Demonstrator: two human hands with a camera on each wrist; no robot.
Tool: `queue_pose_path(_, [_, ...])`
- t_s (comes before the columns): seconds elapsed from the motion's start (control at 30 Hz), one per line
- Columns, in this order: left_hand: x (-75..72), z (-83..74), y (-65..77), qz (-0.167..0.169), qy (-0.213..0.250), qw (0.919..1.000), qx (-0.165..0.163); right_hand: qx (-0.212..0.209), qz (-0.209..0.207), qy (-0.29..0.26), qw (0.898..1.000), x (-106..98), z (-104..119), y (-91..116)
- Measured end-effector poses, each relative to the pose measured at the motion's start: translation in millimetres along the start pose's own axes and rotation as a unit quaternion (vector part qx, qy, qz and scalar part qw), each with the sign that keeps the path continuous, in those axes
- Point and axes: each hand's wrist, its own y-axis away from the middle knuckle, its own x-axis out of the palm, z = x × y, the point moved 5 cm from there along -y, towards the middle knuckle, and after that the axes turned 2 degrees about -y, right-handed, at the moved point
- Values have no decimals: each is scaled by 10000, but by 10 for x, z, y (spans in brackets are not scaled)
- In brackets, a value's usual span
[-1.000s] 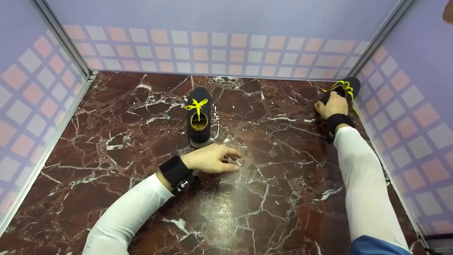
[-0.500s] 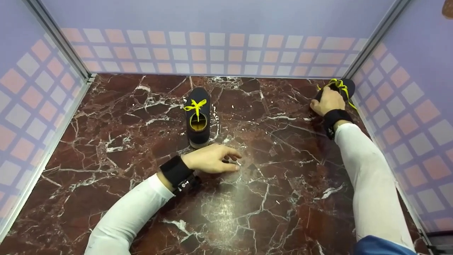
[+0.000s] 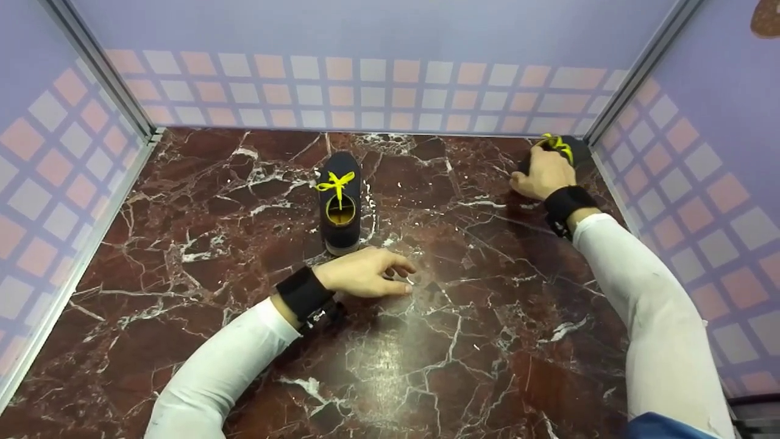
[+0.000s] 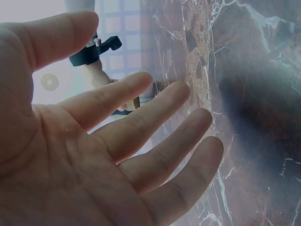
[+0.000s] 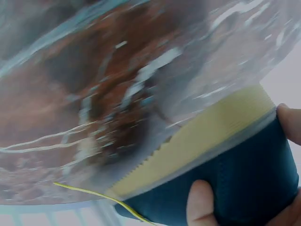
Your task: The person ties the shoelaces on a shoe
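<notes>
Far right, my right hand (image 3: 545,175) grips a dark shoe (image 3: 580,151) with loose yellow laces. In the right wrist view, a thumb presses the dark side of this sneaker (image 5: 244,174), with fingers round its heel. Its pale sole (image 5: 202,136) faces the floor, and one lace end trails out. A second dark shoe (image 3: 341,235) stands left of centre, toe towards the back wall, its yellow laces (image 3: 337,182) tied in a bow. Just in front of that shoe's heel, my left hand (image 3: 364,272) holds nothing, its fingers loosely bent. My palm (image 4: 61,160) shows in the left wrist view.
Reddish-brown marble-patterned flooring (image 3: 426,353) lies under both shoes. A back wall (image 3: 390,36), a left wall (image 3: 36,152) and a right wall (image 3: 719,152), all purple with checkered squares, enclose it. The held shoe is close to the back right corner.
My right hand has moved left with the shoe, bringing it away from the right wall along the back wall. My left hand and the tied shoe have stayed in place.
</notes>
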Motion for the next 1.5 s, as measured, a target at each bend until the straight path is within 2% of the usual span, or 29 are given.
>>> queue_pose_path(0.17, [6,-1,-18,-16,8,10000,64,-250,31,-65,9997,-31,296,143])
queue_pose_path(0.47, [-22,10,-18,-185,-25,9998,-69,-711,83,-121,9974,-34,712,381])
queue_pose_path(0.7, [-46,19,-36,-335,-88,9994,-10,-1183,75,-122,9929,-15,997,596])
queue_pose_path(0.9, [-56,42,-34,-448,-52,9989,-138,-1453,234,-259,9888,-13,1293,835])
queue_pose_path(1.2, [-102,64,-62,-800,-8,9967,-166,-2249,553,-439,9718,13,1686,1292])
queue_pose_path(1.23, [-73,157,-109,-880,8,9961,-73,-2346,573,-441,9694,16,1727,1346])
queue_pose_path(1.33, [-59,292,-180,-1168,-29,9931,47,-2625,644,-411,9619,30,1837,1513])
queue_pose_path(1.4, [-68,315,-189,-1303,25,9915,59,-2803,694,-384,9566,46,1900,1623])
queue_pose_path(1.43, [-72,320,-189,-1369,46,9906,48,-2888,725,-386,9539,57,1928,1675])
queue_pose_path(1.5, [-126,203,-126,-1420,131,9897,-98,-3024,770,-374,9493,80,1979,1770])
